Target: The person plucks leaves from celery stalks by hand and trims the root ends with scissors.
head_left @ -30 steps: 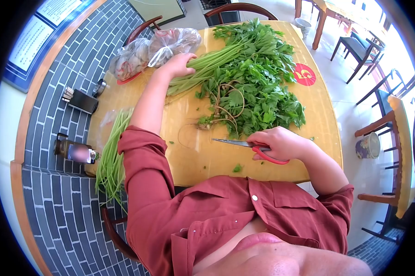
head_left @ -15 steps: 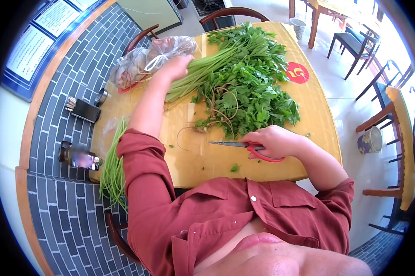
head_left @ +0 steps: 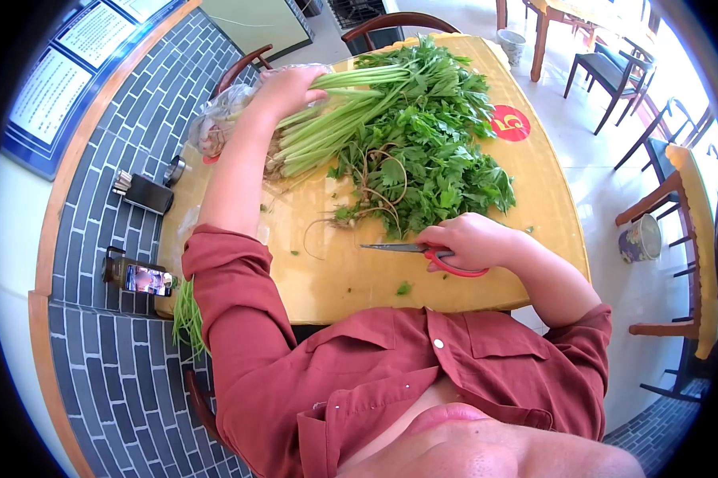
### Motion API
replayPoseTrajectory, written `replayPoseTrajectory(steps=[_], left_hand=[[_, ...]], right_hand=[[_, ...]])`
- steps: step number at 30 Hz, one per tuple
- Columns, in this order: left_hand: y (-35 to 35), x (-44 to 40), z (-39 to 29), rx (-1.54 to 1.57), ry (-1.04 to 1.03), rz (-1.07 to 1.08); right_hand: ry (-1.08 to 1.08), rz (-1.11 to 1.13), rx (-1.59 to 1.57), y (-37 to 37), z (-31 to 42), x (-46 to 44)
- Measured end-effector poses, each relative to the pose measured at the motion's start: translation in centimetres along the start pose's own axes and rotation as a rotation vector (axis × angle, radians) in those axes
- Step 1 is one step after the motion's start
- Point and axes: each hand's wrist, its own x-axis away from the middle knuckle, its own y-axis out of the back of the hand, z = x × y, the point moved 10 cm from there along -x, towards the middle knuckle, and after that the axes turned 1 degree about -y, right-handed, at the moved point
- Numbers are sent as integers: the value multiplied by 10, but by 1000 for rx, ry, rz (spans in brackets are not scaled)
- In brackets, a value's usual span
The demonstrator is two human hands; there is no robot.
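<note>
My left hand [head_left: 289,93] is closed around some celery stalks [head_left: 363,77] at the upper left of the pile. More pale green stalks [head_left: 319,143] lie beneath them, their leafy tops [head_left: 438,143] spreading right across the table. My right hand [head_left: 466,239] grips red-handled scissors [head_left: 395,248] near the front edge, blades pointing left and looking closed. Brown string [head_left: 399,179] lies loosely over the leaves, close to some small root ends [head_left: 344,221].
Plastic bags [head_left: 219,123] sit behind my left arm. Thin green stems [head_left: 187,319] hang over the table's left edge, partly hidden by my sleeve. A phone [head_left: 147,280] and a black holder [head_left: 148,193] stand along the brick wall. Leaf scraps [head_left: 404,287] dot the yellow tabletop [head_left: 351,287].
My left hand has moved slightly up and left, lifting several celery stalks from the pile. My right hand and the scissors have barely moved.
</note>
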Motion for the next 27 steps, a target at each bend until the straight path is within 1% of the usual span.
replayPoseTrajectory(steps=[1,4,5,8,11,14,15,18,21,23,24,26,27], left_hand=[[-3,1,3,3,8,-15],[-27,9,9,73,62,88],[-36,11,17,104,49,42],[-38,13,16,203,31,-39],[-21,14,14,124,-7,-97],[-3,2,39,9,151,-31],[30,5,18,-29,183,-8],[79,-11,39,-180,37,-243],[136,-22,30,-372,88,-203],[204,-5,-6,-236,333,-310],[221,4,-14,-166,455,-360],[248,11,-46,-481,-74,-623],[259,16,-46,-470,-28,-688]], right_hand=[[-12,4,12,-1,-2,0],[-30,18,32,-4,-4,0],[-28,21,31,-4,-3,0],[-30,22,21,-3,-2,-1],[-19,10,7,-2,-1,0],[-29,11,45,-1,-1,0],[-37,14,65,-2,-1,0],[-55,29,93,-3,-1,0],[-67,29,127,-3,-2,0],[-60,18,134,-3,-4,0],[-57,13,136,-3,-4,1],[-53,13,151,-5,-6,0],[-50,14,159,-5,-7,0]])
